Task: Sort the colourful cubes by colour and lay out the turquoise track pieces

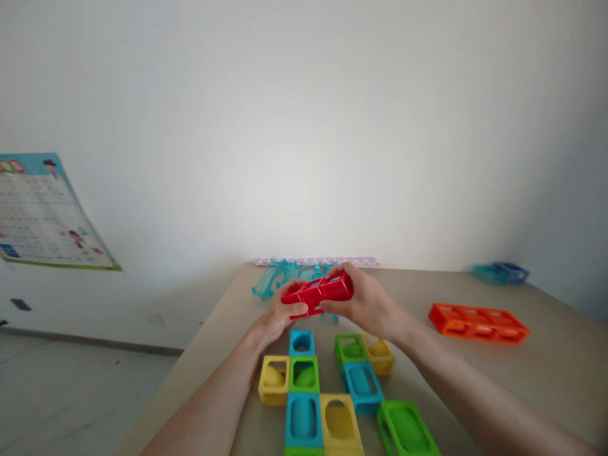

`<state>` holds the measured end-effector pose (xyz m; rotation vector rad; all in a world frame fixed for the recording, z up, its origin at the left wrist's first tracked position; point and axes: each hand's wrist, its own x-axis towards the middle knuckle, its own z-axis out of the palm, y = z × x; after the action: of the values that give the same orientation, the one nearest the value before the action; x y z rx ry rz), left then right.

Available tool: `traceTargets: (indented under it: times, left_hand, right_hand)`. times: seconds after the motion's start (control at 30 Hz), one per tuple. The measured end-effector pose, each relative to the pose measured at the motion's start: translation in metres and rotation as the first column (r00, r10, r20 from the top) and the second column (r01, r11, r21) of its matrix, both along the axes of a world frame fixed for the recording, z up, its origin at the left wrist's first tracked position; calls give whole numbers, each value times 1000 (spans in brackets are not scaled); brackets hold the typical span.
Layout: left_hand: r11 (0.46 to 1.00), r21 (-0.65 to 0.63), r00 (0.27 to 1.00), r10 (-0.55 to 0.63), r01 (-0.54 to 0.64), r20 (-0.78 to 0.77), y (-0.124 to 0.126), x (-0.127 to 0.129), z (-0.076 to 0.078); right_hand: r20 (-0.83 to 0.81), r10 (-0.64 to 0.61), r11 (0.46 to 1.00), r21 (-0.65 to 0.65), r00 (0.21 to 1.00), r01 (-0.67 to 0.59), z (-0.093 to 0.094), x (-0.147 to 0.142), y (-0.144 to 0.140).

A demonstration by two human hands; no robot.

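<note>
A red plastic block piece with open windows (pixel 317 294) is held up above the table, tilted up at its right end. My left hand (pixel 280 310) grips its left end, thumb along the near side. My right hand (pixel 365 301) is closed round its right end. Just below and nearer lie joined hollow blocks: a blue one (pixel 301 342), a yellow one (pixel 274 379) and a green one (pixel 304 375). Right of these sits another joined group with a green block (pixel 350 349), a yellow block (pixel 379 353) and a blue block (pixel 362 383).
Clear turquoise pieces (pixel 280 275) lie at the back of the table, before a patterned purple strip (pixel 365 261) by the wall. An orange three-part block row (pixel 477 323) rests on the right. Behind it is a dark blue piece (pixel 512 273). A separate green block (pixel 407 429) lies near me.
</note>
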<state>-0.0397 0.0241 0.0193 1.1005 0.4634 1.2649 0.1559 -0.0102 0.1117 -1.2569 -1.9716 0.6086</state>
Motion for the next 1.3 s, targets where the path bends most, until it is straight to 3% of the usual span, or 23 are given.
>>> traceTargets:
  times: [0.37, 0.53, 0.67, 0.8, 0.97, 1.13, 1.2, 1.3]
  left_hand:
    - [998, 41, 996, -48, 52, -81, -4, -5, 1]
    - [998, 2, 998, -67, 67, 3, -3, -4, 0]
    - [986, -35, 979, -159, 165, 124, 0, -5, 1]
    - [982, -22, 971, -183, 188, 154, 3, -5, 5]
    - [980, -55, 972, -182, 192, 149, 3, -3, 6]
    - [980, -51, 974, -183, 192, 136, 4, -6, 4]
    - [980, -36, 972, -190, 197, 134, 5, -8, 3]
    - [978, -21, 971, -203, 208, 129, 5, -9, 2]
  right_hand:
    - [-15, -12, 1000, 10, 1000, 13, -5, -3, -5]
    - [-107, -56, 998, 33, 993, 60, 2, 0, -13]
    - [-304, -99, 995, -36, 948, 93, 6, 44, -21]
    - [-377, -309, 939, -265, 873, 218, -13, 133, -36]
    - [-94, -532, 805, -363, 841, 469, -59, 233, -63]
    - [131, -567, 725, -389, 813, 569, -80, 285, -71]
    - [339, -560, 716, -260, 756, 647, -80, 291, -69]
    - [543, -650, 704, 168, 531, 690, -78, 280, -65]
